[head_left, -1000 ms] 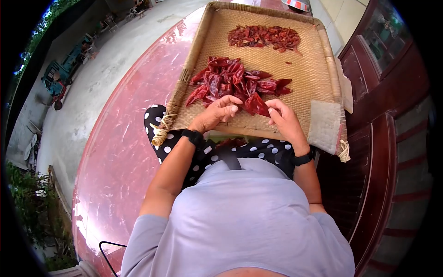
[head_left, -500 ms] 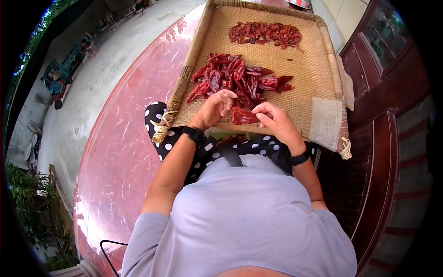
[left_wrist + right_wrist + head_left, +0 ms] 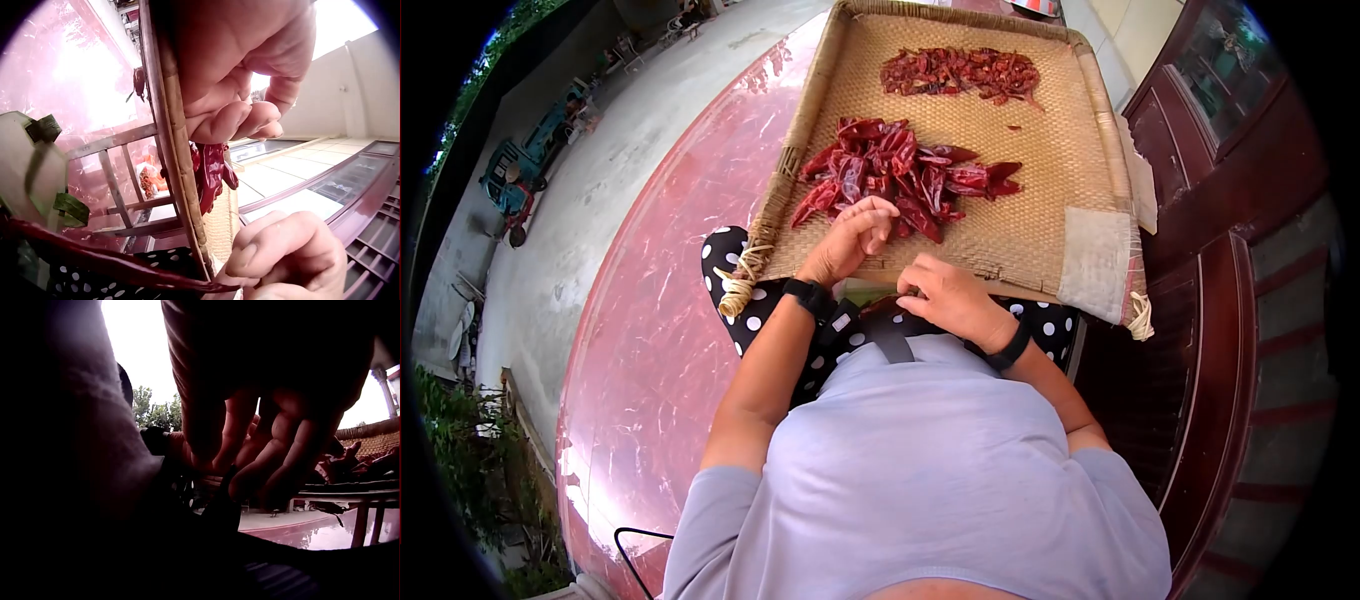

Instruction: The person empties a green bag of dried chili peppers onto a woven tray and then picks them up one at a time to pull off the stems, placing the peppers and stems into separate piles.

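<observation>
Whole dried red peppers (image 3: 880, 170) lie heaped on a woven tray (image 3: 1040, 185), with small red pieces (image 3: 975, 75) spread near its far end. My left hand (image 3: 848, 240) hovers at the heap's near edge, fingers loosely curled; nothing shows in them in the left wrist view (image 3: 244, 69). Below the tray's near edge, my right hand (image 3: 953, 298) pinches one end of a long dark red pepper (image 3: 119, 259), seen in the left wrist view. The right wrist view is dark; there the right hand's (image 3: 269, 437) fingers point down and its pepper cannot be made out.
The tray rests over polka-dot trousers (image 3: 1040, 320), with a grey patch (image 3: 1095, 262) at its near right corner. Something green and pale (image 3: 40, 156) sits below the rim. A red glossy surface (image 3: 670, 300) lies left, a dark red door (image 3: 1230, 200) right.
My right hand has moved down and left off the tray, taking a pepper with it. My left hand has drawn slightly left, and its fingers have stayed curled.
</observation>
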`<action>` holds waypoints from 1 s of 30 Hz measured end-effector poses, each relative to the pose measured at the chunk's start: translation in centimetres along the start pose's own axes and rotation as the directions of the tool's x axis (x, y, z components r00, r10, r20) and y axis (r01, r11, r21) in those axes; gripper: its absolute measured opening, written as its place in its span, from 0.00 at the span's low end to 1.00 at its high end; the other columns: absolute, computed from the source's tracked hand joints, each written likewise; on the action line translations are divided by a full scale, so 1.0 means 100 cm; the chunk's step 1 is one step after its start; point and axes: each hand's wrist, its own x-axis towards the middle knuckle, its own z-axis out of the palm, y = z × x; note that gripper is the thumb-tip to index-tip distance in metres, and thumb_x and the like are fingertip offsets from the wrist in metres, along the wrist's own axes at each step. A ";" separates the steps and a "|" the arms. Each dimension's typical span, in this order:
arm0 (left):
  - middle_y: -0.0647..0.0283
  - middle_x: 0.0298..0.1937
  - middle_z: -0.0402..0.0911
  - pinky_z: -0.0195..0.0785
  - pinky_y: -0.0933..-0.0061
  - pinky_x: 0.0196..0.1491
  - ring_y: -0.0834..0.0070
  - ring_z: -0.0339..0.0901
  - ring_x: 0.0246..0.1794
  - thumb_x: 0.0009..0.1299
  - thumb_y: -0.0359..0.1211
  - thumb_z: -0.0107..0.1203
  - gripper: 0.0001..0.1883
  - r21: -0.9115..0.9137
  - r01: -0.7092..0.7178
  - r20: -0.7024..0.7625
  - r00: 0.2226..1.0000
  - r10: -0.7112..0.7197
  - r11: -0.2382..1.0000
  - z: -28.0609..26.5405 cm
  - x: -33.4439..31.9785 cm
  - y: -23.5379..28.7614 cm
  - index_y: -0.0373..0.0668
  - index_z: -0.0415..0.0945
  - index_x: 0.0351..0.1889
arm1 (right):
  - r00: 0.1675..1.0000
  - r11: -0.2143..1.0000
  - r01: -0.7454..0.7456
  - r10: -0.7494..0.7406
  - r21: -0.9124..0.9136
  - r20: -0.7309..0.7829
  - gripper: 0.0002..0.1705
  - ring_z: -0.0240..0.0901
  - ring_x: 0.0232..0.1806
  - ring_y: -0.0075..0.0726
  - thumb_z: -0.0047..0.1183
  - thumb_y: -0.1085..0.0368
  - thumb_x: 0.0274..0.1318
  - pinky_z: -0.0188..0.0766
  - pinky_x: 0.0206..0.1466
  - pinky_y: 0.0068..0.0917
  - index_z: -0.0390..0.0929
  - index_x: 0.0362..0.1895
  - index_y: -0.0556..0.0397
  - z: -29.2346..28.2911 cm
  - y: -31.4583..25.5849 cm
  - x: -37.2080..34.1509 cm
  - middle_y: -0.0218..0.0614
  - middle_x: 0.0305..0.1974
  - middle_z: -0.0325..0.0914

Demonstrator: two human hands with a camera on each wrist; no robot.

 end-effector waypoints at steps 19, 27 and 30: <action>0.73 0.25 0.71 0.53 0.82 0.25 0.85 0.61 0.20 0.75 0.33 0.53 0.06 -0.030 -0.006 0.032 0.999 0.007 1.000 -0.006 0.001 -0.005 0.43 0.77 0.44 | 0.903 0.719 -0.420 0.270 -0.554 -0.335 0.13 0.71 0.52 0.56 0.53 0.68 0.56 0.70 0.52 0.49 0.80 0.46 0.47 -0.087 0.162 0.032 0.43 0.47 0.78; 0.73 0.26 0.72 0.54 0.84 0.24 0.86 0.61 0.19 0.75 0.33 0.53 0.06 -0.038 0.004 0.009 1.000 -0.004 0.999 -0.001 0.000 -0.003 0.43 0.78 0.44 | 0.896 0.769 -0.432 0.304 -0.471 -0.325 0.07 0.74 0.50 0.57 0.57 0.65 0.53 0.71 0.51 0.50 0.81 0.38 0.48 -0.078 0.129 0.015 0.46 0.42 0.79; 0.73 0.26 0.71 0.53 0.83 0.25 0.86 0.60 0.20 0.75 0.33 0.52 0.06 -0.019 -0.006 0.020 1.000 0.007 1.000 -0.004 0.001 -0.004 0.43 0.77 0.44 | 0.897 0.789 -0.421 0.290 -0.447 -0.333 0.09 0.74 0.50 0.58 0.58 0.63 0.53 0.71 0.51 0.51 0.81 0.39 0.49 -0.074 0.139 0.015 0.46 0.43 0.79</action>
